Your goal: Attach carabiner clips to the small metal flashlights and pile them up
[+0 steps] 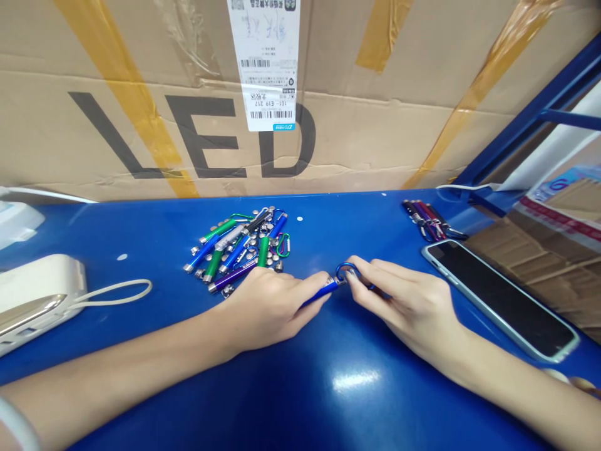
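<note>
Blue bench (328, 401), cardboard box (375, 144) along its far edge. Near the bench's middle, left hand (272, 307) grips a blue keychain torch (323, 289); right hand (408, 304) pinches its carabiner clip (346, 270). Loose torches (239, 247) lie behind; phone (502, 297) right.

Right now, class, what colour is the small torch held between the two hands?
The small torch is blue; the head view shows it best.

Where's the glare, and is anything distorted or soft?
Head view: glare patch on the blue table near the viewer; wide-angle bends the cardboard box edges; left hand, right hand and the blue keychain light they pinch are sharp; top-right corner soft.
</note>
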`<state>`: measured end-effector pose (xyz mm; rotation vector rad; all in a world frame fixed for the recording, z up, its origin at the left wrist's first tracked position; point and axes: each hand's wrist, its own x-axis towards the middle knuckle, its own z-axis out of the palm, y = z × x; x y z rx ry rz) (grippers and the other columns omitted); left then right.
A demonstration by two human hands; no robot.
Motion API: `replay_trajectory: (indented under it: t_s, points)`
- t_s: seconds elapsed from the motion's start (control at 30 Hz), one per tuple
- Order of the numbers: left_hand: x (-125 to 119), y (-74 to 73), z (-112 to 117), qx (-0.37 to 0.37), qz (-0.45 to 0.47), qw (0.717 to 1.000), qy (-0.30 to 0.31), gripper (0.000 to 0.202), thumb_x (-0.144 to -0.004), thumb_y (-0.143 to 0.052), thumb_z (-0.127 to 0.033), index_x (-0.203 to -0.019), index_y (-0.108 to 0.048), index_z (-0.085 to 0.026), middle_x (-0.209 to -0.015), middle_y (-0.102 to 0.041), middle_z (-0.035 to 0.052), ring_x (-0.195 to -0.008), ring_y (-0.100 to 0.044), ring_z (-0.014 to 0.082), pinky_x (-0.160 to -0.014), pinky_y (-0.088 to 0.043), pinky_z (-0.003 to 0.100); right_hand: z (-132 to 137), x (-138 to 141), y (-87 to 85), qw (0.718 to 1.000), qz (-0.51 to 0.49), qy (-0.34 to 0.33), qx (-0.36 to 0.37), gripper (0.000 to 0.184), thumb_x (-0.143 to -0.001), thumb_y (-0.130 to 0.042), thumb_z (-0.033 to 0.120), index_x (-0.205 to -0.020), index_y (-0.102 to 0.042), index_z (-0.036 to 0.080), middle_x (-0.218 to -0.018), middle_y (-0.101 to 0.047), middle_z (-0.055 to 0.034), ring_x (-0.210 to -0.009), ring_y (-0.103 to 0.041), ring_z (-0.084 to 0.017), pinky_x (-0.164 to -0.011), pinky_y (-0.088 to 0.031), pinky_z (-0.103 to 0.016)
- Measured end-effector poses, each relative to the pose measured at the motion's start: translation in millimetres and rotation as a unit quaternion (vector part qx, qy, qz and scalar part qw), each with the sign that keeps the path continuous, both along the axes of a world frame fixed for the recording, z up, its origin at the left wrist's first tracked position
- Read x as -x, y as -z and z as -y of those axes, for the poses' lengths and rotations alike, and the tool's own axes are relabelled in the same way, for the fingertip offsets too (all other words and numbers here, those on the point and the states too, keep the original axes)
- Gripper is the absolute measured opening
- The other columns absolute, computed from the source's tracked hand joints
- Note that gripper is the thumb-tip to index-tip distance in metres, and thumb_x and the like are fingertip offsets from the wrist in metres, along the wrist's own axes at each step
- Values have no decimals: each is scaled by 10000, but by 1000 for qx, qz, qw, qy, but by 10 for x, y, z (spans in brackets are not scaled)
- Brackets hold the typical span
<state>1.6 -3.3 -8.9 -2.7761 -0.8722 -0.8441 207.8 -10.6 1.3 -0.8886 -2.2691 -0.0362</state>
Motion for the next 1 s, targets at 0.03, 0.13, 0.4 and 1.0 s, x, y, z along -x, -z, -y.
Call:
replay_trajectory:
  t_s: [0.03, 0.13, 0.4, 1.0]
  points:
    - [0, 2, 0, 4, 0, 1000, 0, 222, -934, -372, -240, -963, -572, -148, -512, -531, -40, -430, -514, 103, -434, -352, 226, 2, -3, 3, 1000, 0, 1, -3, 108, -877, -498, 139, -967, -555, 119, -717, -593, -30, -573, -538, -94, -574, -438, -212]
    - [2, 7, 0, 10, 3, 1000, 7, 213, -930, -380, -230, -970, -570, -143, -510, -529, -43, -425, -512, 101, -427, -350, 225, 7, -3, 10, 1000, 0, 5, -10, 120, -872, -505, 138, -976, -561, 115, -720, -594, -33, -579, -542, -97, -584, -438, -215]
    - [0, -12, 6, -74, 18, 997, 18, 171, -916, -404, -175, -946, -557, -104, -507, -525, -38, -427, -508, 97, -425, -329, 229, 15, 98, -56, 997, -70, -11, 33, 181, -864, -495, 132, -731, -611, 96, -655, -618, -51, -525, -552, -98, -504, -424, -199]
    - [-25, -50, 60, -114, -94, 984, 103, 240, -911, -347, -108, -950, -584, -127, -498, -509, -41, -416, -482, 116, -384, -296, 251, -2, 99, -46, 983, -152, 26, 103, 111, -832, -541, 143, -786, -639, 121, -593, -556, 6, -479, -477, -78, -462, -402, -189]
